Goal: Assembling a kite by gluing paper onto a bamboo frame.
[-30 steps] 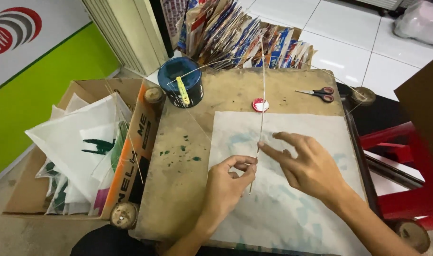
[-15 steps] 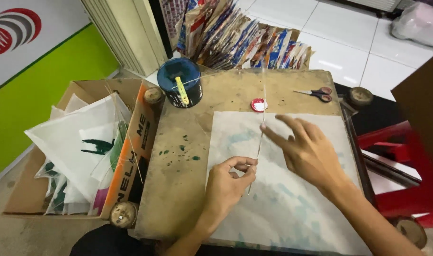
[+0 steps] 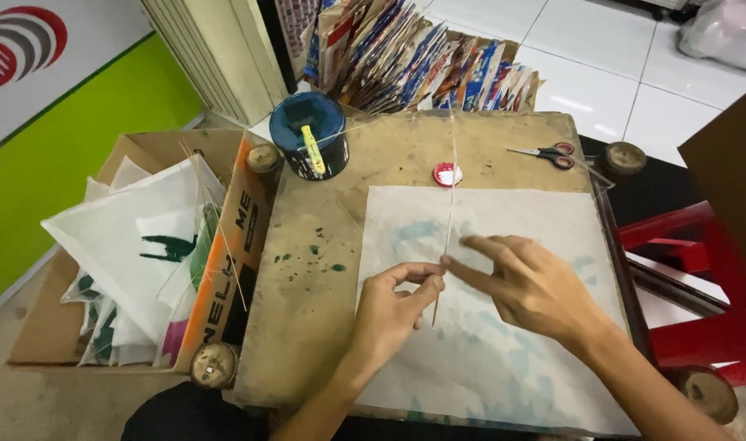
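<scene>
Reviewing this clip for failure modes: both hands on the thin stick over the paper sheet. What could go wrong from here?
1. The thin stick is pinched by the left hand and pressed only by the right hand fingertips; it could roll off line or snap.
2. The paper sheet lies loose on the board and may shift or crease.
3. The open paint pot sits at the board's corner, green drips nearby; a bump could stain the sheet.

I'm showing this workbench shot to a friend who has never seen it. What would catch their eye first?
Probably the two hands at the centre: the left hand pinches a thin stick lying on a pale sheet of paper, and the right hand presses it with its fingertips. Next, the dark paint pot at the board's far edge, and the cardboard box of white paper kites on the left.
</scene>
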